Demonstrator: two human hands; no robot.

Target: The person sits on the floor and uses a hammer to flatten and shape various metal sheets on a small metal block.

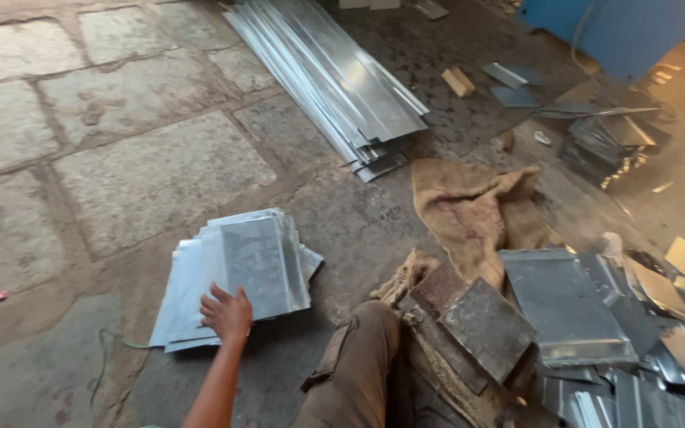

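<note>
stack of galvanized metal sheets (239, 273) is laid flat on the stone floor. the sheets are thin, rectangular, dull silver-grey with a mottled finish. they are piled unevenly and fanned out, so corners and edges are offset from one another. the top sheet is turned slightly askew, and its near lower edge is touched by a hand.

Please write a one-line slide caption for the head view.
Left hand rests on a stack of flat grey metal sheets on the stone floor.
</note>
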